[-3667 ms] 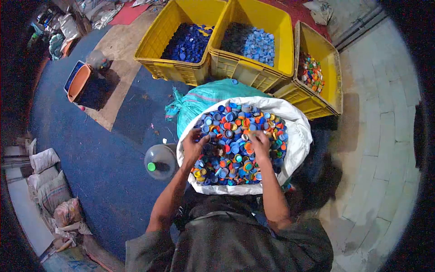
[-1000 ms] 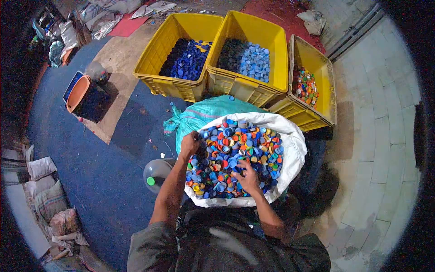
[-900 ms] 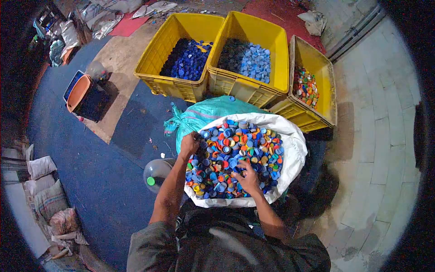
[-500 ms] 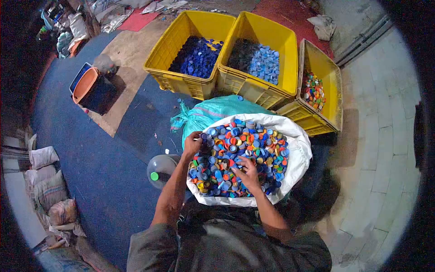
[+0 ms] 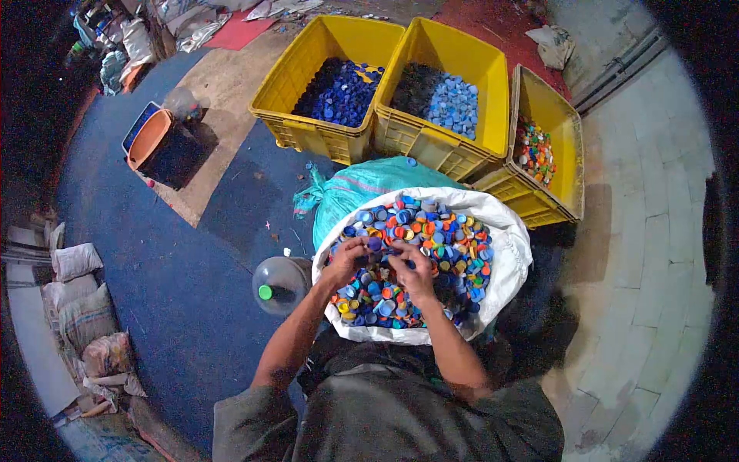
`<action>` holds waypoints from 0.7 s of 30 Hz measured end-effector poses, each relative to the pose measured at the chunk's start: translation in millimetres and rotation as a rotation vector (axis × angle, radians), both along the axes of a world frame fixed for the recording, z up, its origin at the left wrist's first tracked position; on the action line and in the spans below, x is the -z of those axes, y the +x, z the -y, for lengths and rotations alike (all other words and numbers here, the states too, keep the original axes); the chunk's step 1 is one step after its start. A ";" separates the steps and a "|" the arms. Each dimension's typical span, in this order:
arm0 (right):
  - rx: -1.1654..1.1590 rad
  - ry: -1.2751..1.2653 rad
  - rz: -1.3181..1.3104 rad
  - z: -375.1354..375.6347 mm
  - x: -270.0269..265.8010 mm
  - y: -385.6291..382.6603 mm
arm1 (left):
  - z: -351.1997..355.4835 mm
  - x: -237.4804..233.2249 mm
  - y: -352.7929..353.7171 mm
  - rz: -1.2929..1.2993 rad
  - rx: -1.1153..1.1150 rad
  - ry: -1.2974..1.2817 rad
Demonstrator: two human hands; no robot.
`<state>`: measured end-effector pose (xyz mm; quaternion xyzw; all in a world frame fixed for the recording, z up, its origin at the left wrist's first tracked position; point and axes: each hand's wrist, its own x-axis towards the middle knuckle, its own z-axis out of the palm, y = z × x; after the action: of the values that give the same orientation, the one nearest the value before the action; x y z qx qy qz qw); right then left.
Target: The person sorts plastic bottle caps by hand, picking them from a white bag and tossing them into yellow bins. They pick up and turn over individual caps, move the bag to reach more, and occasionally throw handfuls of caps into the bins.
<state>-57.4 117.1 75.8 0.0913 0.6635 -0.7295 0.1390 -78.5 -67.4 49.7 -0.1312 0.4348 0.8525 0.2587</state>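
A white sack (image 5: 509, 258) full of mixed plastic bottle caps (image 5: 454, 258) stands open in front of me. Over the caps, my left hand (image 5: 346, 263) pinches a dark purple-blue bottle cap (image 5: 375, 244) at its fingertips. Close to its right, my right hand (image 5: 413, 271) has its fingers curled together above the heap. Whatever those fingers hold, if anything, is too small and dark to make out. The two hands are near each other but apart.
Behind the sack lies a tied teal sack (image 5: 362, 185). Beyond stand a yellow bin of dark blue caps (image 5: 289, 100), another of light blue caps (image 5: 493, 77) and a third of mixed caps (image 5: 566, 154). A clear jug (image 5: 281, 281) lies left; an orange tub (image 5: 150, 138) sits farther off.
My left hand has moved right from the sack's left rim toward the middle and now shows a purple-blue cap. My right hand has lifted slightly away from the caps toward it.
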 end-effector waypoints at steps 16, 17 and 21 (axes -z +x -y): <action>-0.163 0.146 0.050 -12.5 -19.2 -0.4 | -18.7 -2.8 15.5 -0.206 0.286 -0.206; -0.144 0.119 0.062 -13.5 -17.9 0.0 | -18.9 -3.0 15.4 -0.201 0.293 -0.213; 0.040 -0.195 0.154 -17.1 -3.9 3.5 | -17.7 -14.6 18.8 -0.057 0.233 -0.140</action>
<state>-53.9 134.2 79.7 0.1464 0.5747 -0.7840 0.1834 -59.7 -49.7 64.3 -0.0735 0.5127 0.7876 0.3337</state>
